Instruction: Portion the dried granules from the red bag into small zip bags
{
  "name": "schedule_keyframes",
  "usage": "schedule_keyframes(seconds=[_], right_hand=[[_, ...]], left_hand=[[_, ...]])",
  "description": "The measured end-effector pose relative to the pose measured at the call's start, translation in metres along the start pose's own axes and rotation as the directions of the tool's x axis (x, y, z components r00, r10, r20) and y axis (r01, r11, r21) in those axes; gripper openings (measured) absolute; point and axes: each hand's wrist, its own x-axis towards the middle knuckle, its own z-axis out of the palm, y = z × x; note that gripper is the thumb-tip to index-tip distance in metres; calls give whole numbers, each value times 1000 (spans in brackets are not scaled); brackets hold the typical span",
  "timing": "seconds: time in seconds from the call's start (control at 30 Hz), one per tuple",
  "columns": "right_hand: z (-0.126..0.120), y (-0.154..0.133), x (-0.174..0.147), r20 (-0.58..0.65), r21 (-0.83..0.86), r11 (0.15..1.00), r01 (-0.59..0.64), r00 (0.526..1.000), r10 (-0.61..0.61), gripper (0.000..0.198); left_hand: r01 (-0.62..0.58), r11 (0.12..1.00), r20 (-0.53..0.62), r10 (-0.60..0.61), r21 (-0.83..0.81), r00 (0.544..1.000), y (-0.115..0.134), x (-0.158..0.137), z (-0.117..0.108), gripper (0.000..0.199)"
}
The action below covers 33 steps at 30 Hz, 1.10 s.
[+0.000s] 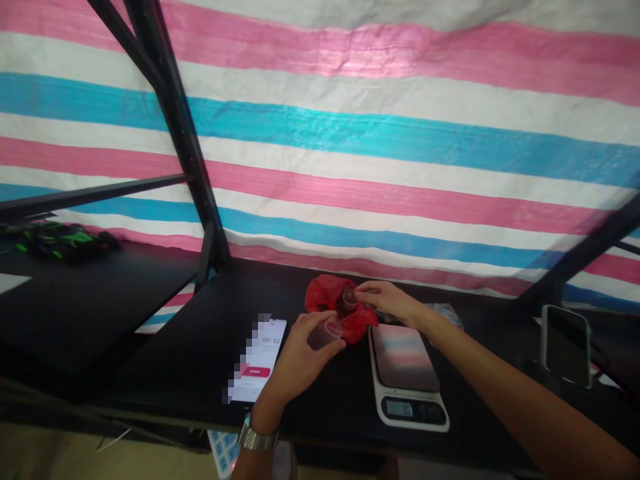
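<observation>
The left hand (300, 350) grips clear plastic (331, 328); the right hand's (387, 300) hold one cannot tell. The red bag (323, 292) seems light, soft, best held by its rim.

The scale (409, 373) was cased in smooth white plastic and topped by a metal plate (404, 353), in whose sheen pink and pale bands were mirrored. Beyond and left of the scale, the bag (360, 325) was formed of thin, glossy, crumpled plastic; the clear piece (333, 327) was edged with a shiny, plastic-looking rim. Left of the scale, the phone (265, 357) was fronted in smooth glass, and the watch (257, 438) was linked in shiny metal. Far beyond the scale, the sheet (390, 150) was made of creased, partly glossy plastic. Beneath the scale, the table (175, 373) was finished smooth and matt.
</observation>
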Motion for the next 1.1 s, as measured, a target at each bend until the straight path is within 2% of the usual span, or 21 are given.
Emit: schedule_keyframes(seconds=[0.1,0.27,0.4,0.53,0.7,0.77,0.9,0.97,1.07,1.1], right_hand=[[-3,-11,-15,-24,-11,998,55,998,-55,23],[1,-28,-37,-43,-120,979,162,985,-168,27],[12,-33,-47,-131,-285,932,224,954,-269,13],[23,-33,-54,-186,-486,836,254,905,-383,5],[34,-35,-64,-122,-698,644,315,833,-540,12],[37,-36,-66,-108,-706,622,338,817,-567,16],[38,-37,-64,-99,-675,630,384,800,-592,18],[36,-38,-62,-124,-655,631,417,764,-633,18],[32,-37,-54,-229,-633,648,424,697,-680,21],[30,-36,-49,-258,-629,661,408,693,-673,22]], left_hand=[[21,996,-114,-31,-87,993,2,6,10,46],[39,993,-206,-61,-107,977,9,13,32,51],[34,995,-247,-57,-94,967,11,14,41,54],[-22,997,-255,4,-68,967,11,15,45,51],[-15,999,-267,2,-47,964,10,16,48,50],[-18,998,-270,1,-58,963,10,16,48,50],[-7,997,-276,-14,-76,961,8,14,45,50],[3,995,-273,-29,-96,962,7,13,42,49],[-22,985,-256,-23,-172,966,5,12,36,46],[-35,978,-258,-19,-204,966,4,11,34,45]])
